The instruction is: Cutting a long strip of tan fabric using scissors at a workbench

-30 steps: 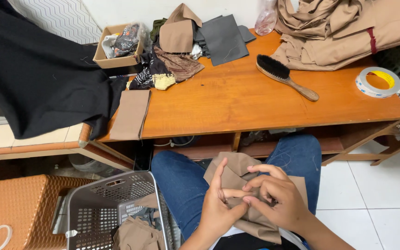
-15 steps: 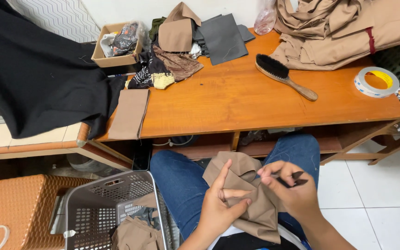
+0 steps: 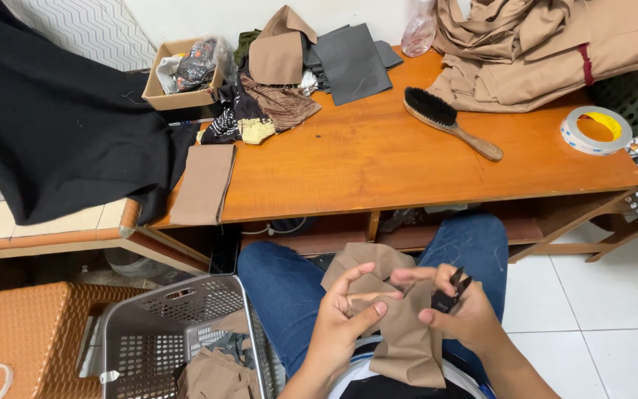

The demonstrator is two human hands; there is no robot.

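Raised since before, right hand grips snips, left hand pinches tan cloth; basket holds scraps.

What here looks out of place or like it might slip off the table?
A tan fabric strip hangs over the front left corner of the wooden table, partly off the edge. Beside it, black cloth droops off the table's left end. Fabric scraps lie heaped untidily near the back. Nothing looks spilled or damaged.
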